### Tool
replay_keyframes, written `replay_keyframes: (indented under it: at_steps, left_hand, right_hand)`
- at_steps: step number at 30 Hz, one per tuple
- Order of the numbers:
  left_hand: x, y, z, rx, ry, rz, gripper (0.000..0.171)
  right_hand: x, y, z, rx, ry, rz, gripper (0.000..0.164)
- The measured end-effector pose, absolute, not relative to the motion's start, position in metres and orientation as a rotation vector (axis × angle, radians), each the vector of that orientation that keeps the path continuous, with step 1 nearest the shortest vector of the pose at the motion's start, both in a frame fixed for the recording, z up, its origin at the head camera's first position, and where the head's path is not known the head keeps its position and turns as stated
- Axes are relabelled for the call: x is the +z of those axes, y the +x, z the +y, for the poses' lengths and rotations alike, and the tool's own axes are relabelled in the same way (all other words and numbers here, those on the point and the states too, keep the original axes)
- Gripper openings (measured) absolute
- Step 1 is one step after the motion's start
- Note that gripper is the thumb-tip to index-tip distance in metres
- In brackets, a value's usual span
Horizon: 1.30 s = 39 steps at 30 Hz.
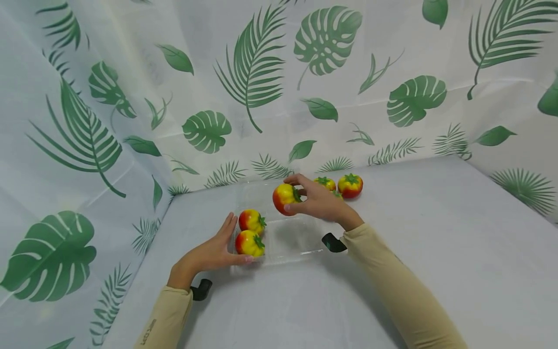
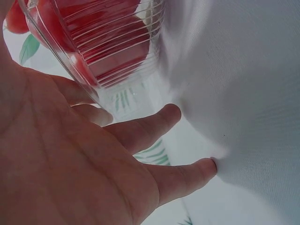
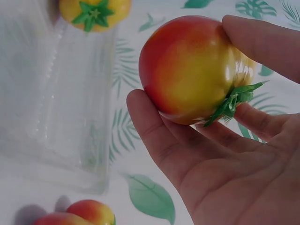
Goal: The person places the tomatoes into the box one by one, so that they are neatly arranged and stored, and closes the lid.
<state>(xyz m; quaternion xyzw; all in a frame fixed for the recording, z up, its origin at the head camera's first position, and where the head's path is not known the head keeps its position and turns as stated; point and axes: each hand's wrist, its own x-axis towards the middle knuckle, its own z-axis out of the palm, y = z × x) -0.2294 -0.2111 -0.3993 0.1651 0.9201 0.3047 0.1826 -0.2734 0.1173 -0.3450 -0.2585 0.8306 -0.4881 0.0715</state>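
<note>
A clear plastic container (image 1: pixel 292 256) stands on the table, with two red-and-yellow tomatoes, a far one (image 1: pixel 250 221) and a near one (image 1: pixel 249 244), at its left end. My left hand (image 1: pixel 212 253) lies against that end, thumb at the near corner and fingers along the side. In the left wrist view, its fingers are extended beside the ribbed wall (image 2: pixel 112 47). Between thumb and fingers, my right hand (image 1: pixel 321 199) holds another tomato (image 1: pixel 284 199) above the container. The right wrist view shows this tomato's green leafy top (image 3: pixel 236 101) turned toward the palm.
Right of the container sit more tomatoes: one in full view (image 1: pixel 350 186), another (image 1: pixel 325 182) partly behind my right hand, and a third mostly hidden. A white sheet covers the table (image 1: pixel 427 252). Leaf-printed curtains (image 1: pixel 279 97) close off the back and sides.
</note>
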Motion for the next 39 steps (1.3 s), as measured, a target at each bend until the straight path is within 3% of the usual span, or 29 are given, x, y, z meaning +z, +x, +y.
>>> replay_keyframes:
  at_steps: [12,39]
  left_hand:
    - [-0.4,-0.23,-0.213,0.859,0.466,2.6,0.132]
    - [-0.402,-0.229,-0.212,0.868,0.469,2.599,0.132]
  right_hand:
    - [-0.359,-0.277,0.094,-1.405,-0.885,2.527,0.063]
    - [-0.365,-0.28,0.064,-0.981,-0.789,2.698,0.055]
